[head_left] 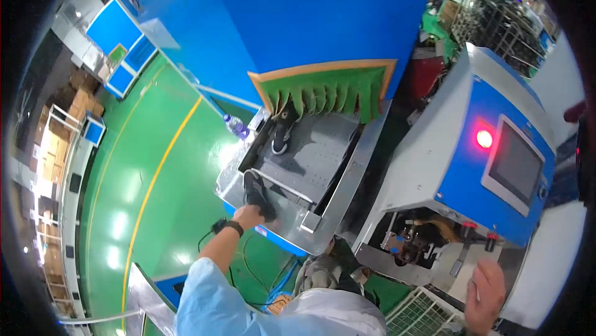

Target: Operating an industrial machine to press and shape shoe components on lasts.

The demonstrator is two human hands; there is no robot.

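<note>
A: Largest first?
B: Glossy green floor with yellow lines (195, 150), off to the left. Then tall, smooth blue housing (323, 13), straight ahead. At right, slant-fronted white-and-blue machine (428, 150) with a dark screen.

A: Next size down?
B: Grey metal bed with a perforated floor (323, 162), jutting from the housing. Over the far end, tan-edged green fringed curtain (326, 91).

A: Shoes?
B: Black shoe with a white sole edge (280, 142), on the bed, near the curtain strips. At the bed's near left corner, dark low-cut shoe (255, 193).

A: Hands?
B: Bare left hand (249, 216), closed on the dark shoe's near end. Bare right hand (486, 295), half curled, by the machine's lower front; cannot tell of anything held.

A: Smallest?
B: Round glowing red light (484, 138), beside the screen.
</note>
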